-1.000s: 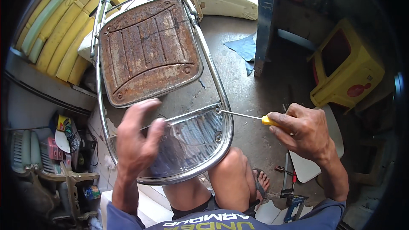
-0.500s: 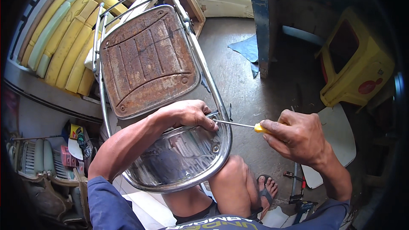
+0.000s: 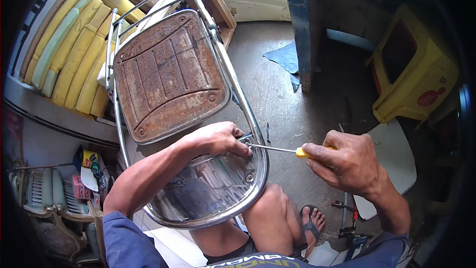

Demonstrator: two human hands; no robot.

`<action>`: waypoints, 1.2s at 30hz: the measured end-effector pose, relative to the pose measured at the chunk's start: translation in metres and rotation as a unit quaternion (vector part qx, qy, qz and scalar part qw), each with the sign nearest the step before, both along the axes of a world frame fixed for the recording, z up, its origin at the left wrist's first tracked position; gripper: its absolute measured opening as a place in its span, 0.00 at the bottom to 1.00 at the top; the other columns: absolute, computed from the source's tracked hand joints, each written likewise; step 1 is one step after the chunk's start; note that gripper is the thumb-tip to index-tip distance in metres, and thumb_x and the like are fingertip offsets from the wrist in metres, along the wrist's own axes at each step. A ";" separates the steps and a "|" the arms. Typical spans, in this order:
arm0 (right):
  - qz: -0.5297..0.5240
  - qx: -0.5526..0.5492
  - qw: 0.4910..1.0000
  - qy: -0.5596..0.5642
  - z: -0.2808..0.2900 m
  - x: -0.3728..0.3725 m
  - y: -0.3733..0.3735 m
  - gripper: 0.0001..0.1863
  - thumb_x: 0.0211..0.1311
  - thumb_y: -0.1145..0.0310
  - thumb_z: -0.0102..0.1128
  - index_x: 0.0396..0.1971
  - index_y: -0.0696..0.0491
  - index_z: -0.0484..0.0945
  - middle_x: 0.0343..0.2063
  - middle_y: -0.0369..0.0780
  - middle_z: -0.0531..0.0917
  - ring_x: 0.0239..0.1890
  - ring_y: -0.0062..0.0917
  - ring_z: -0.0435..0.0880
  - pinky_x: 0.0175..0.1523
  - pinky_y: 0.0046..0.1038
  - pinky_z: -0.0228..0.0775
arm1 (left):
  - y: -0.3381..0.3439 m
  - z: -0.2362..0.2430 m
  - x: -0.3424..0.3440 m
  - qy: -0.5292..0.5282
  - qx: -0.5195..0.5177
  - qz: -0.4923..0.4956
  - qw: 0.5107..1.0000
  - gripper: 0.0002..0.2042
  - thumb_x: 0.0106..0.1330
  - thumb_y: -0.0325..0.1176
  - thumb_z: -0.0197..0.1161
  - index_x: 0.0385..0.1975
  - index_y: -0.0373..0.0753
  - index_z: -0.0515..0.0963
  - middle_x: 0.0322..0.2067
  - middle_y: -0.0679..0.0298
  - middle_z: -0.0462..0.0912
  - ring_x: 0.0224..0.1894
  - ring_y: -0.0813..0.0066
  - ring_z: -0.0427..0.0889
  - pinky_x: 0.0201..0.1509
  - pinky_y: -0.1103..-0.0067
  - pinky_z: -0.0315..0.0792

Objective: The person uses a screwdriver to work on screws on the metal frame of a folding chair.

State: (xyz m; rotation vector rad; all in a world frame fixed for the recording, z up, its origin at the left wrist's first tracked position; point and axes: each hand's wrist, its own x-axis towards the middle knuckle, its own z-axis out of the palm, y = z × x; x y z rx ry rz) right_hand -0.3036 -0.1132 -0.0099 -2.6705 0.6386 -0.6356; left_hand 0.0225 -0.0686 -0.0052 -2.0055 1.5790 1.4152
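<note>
A folding chair's tubular metal frame (image 3: pixel 233 85) lies tilted in front of me, its curved end resting by my knees. Its shiny metal backrest panel (image 3: pixel 206 191) is nearest me; beyond it sits the rusty seat plate (image 3: pixel 171 72). My right hand (image 3: pixel 347 161) is closed round the yellow handle of a screwdriver (image 3: pixel 275 148). The shaft points left, its tip meeting the panel's upper right corner by the tube. My left hand (image 3: pixel 225 139) grips that same corner, thumb beside the tip, other fingers partly hidden behind the edge. A screw (image 3: pixel 249 176) shows lower on the panel's right side.
Yellow foam pieces (image 3: pixel 74 44) are stacked at the far left. A yellow plastic stool (image 3: pixel 414 69) lies at the right, near a white board (image 3: pixel 389 168). Clamps (image 3: pixel 347 218) lie beside my foot. A blue post (image 3: pixel 300 30) stands at the back, beside a blue scrap (image 3: pixel 285 58).
The view has shifted slightly, with the chair appearing a little lower and farther left. Both hands keep their holds, and the screwdriver tip stays at the panel's corner.
</note>
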 end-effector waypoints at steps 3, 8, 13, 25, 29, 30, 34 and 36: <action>0.000 -0.019 1.000 0.009 -0.002 0.001 0.000 0.13 0.57 0.63 0.74 0.43 0.43 0.88 0.25 0.33 0.75 0.22 0.23 0.78 0.22 0.29 0.67 | -0.001 0.001 -0.002 -0.002 0.005 0.001 1.000 0.27 0.58 0.56 0.72 0.43 0.35 0.87 0.34 0.51 0.87 0.39 0.61 0.86 0.48 0.67 0.75; 0.067 -0.233 0.970 0.001 0.015 0.011 -0.017 0.08 0.61 0.67 0.66 0.40 0.44 0.88 0.28 0.31 0.78 0.27 0.21 0.77 0.29 0.24 0.67 | 0.006 0.006 0.012 0.067 0.047 -0.012 0.997 0.25 0.59 0.54 0.73 0.43 0.35 0.86 0.35 0.55 0.88 0.40 0.66 0.86 0.49 0.69 0.76; 0.191 -0.435 0.880 -0.025 0.018 0.031 -0.038 0.10 0.59 0.65 0.62 0.33 0.57 0.84 0.26 0.30 0.76 0.32 0.17 0.78 0.34 0.21 0.67 | 0.010 -0.004 0.015 0.112 0.040 0.035 0.992 0.21 0.59 0.47 0.74 0.42 0.34 0.86 0.33 0.58 0.88 0.37 0.69 0.85 0.48 0.70 0.75; 0.103 0.157 0.956 0.225 0.066 0.044 -0.037 0.13 0.66 0.64 0.62 0.35 0.61 0.79 0.27 0.53 0.86 0.33 0.50 0.88 0.42 0.47 0.81 | 0.007 -0.004 0.014 0.076 0.050 0.001 0.996 0.21 0.60 0.45 0.74 0.46 0.35 0.83 0.36 0.63 0.88 0.40 0.74 0.83 0.51 0.72 0.74; 0.172 -0.291 0.932 0.130 0.052 0.039 -0.026 0.09 0.65 0.68 0.62 0.30 0.58 0.81 0.20 0.38 0.80 0.31 0.27 0.86 0.32 0.30 0.79 | 0.010 -0.010 0.018 0.098 0.041 0.010 0.994 0.21 0.60 0.44 0.74 0.46 0.35 0.84 0.36 0.62 0.88 0.40 0.74 0.83 0.51 0.73 0.74; 0.188 -0.320 0.919 0.130 0.048 0.036 -0.029 0.09 0.66 0.68 0.61 0.30 0.58 0.82 0.20 0.38 0.80 0.29 0.26 0.86 0.31 0.30 0.78 | 0.010 -0.008 0.016 0.090 0.039 0.003 0.995 0.20 0.60 0.44 0.74 0.46 0.35 0.84 0.36 0.62 0.88 0.40 0.74 0.83 0.51 0.73 0.74; 0.132 -0.033 0.951 0.279 0.063 0.040 -0.031 0.15 0.70 0.65 0.58 0.41 0.61 0.86 0.26 0.46 0.86 0.24 0.35 0.86 0.33 0.38 0.81 | 0.001 0.000 0.009 0.073 0.040 -0.020 0.996 0.20 0.60 0.44 0.74 0.46 0.36 0.84 0.35 0.61 0.88 0.39 0.74 0.83 0.50 0.72 0.74; 0.004 0.315 0.873 0.373 0.087 0.067 -0.040 0.17 0.72 0.62 0.58 0.45 0.61 0.85 0.30 0.52 0.87 0.25 0.42 0.88 0.38 0.42 0.83 | 0.007 0.000 0.010 0.071 0.050 -0.005 0.996 0.20 0.60 0.45 0.74 0.45 0.36 0.84 0.35 0.61 0.88 0.39 0.73 0.83 0.50 0.72 0.74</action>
